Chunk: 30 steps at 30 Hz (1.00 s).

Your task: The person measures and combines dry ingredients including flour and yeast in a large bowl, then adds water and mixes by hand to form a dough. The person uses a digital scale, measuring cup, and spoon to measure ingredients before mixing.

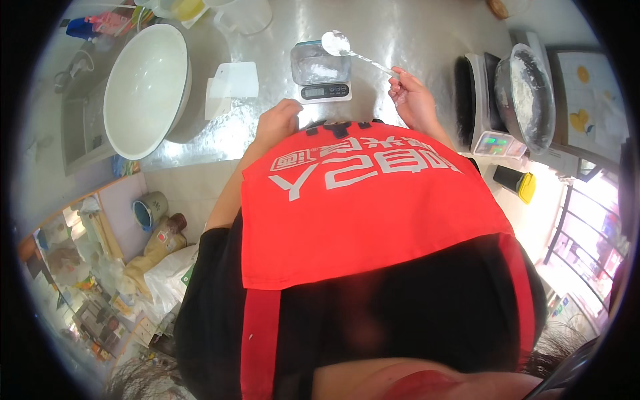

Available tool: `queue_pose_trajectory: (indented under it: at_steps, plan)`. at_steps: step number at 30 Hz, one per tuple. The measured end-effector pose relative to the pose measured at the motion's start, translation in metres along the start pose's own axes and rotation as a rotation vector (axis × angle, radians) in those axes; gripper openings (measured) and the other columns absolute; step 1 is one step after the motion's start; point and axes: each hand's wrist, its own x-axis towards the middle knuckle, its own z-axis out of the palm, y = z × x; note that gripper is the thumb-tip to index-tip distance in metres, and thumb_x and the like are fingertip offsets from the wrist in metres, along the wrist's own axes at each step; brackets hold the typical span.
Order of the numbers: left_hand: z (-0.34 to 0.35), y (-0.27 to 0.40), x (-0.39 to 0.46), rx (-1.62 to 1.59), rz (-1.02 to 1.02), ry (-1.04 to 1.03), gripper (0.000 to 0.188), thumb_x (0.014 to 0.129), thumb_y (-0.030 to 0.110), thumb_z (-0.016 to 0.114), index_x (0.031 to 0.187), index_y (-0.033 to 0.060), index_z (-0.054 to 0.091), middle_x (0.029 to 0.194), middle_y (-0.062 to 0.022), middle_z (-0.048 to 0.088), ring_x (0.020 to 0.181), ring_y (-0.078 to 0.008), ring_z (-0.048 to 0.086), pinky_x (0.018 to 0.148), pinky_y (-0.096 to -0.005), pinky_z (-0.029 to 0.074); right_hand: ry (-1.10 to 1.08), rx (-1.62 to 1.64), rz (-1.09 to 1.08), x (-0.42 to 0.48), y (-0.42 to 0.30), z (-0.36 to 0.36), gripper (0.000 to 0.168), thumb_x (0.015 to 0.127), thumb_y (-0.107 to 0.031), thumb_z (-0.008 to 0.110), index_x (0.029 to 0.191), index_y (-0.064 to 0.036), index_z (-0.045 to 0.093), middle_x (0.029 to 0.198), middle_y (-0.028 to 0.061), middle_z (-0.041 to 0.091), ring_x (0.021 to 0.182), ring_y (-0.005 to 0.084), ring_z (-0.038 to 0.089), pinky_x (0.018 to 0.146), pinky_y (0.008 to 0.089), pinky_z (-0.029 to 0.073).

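Observation:
In my right hand (412, 95) is the handle of a metal spoon (370, 61). White powder (336, 42) fills its bowl, which is over the far right corner of a clear rectangular container (305, 65). Some white powder also lies in that container, which rests on a small digital kitchen scale (325, 92) with a dark display panel. My left hand (279, 119) is at the front edge of the metal table, left of the scale, with its fingers curled. Whatever may be under those fingers is hidden.
A large white enamel basin (145, 92) and pale flat scrapers (234, 80) are to the left on the metal table (280, 30). To the right, a steel bowl of white powder (525, 100) sits by a larger scale (495, 142). Translucent pitchers (245, 15) stand at the back.

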Motion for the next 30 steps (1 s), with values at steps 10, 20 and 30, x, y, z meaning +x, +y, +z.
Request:
queue_pose_trajectory:
  at_steps: [10,20,30]
  plan:
    - [0.001,-0.010,-0.024,-0.069,-0.181,0.076,0.022,0.073,-0.001,0.049,0.087,0.0086,0.062,0.090,-0.0070,0.061,0.074,-0.0291,0.060,0.063,-0.0370,0.050,0.008,-0.031,-0.014,0.002,0.003,0.000,0.026,0.092,-0.009,0.042,0.112,0.007,0.046,0.085,0.0116,0.053,0.068,0.0122,0.046,0.066,0.0250,0.043]
    - [-0.002,-0.006,-0.023,-0.061,-0.178,0.096,0.021,0.073,-0.002,0.048,0.086,0.0073,0.062,0.090,-0.0080,0.061,0.075,-0.0293,0.060,0.064,-0.0366,0.050,0.026,-0.021,-0.004,0.002,0.007,-0.004,0.026,0.092,-0.009,0.042,0.112,0.006,0.046,0.085,0.0112,0.054,0.068,0.0119,0.047,0.065,0.0246,0.043]
    - [-0.010,-0.009,-0.032,-0.034,-0.234,0.130,0.023,0.073,-0.003,0.047,0.088,0.0062,0.061,0.091,-0.0102,0.060,0.077,-0.0307,0.059,0.066,-0.0365,0.049,0.048,-0.102,-0.030,0.003,0.013,-0.005,0.027,0.092,-0.011,0.044,0.113,0.006,0.048,0.083,0.0098,0.055,0.069,0.0122,0.048,0.067,0.0247,0.043]
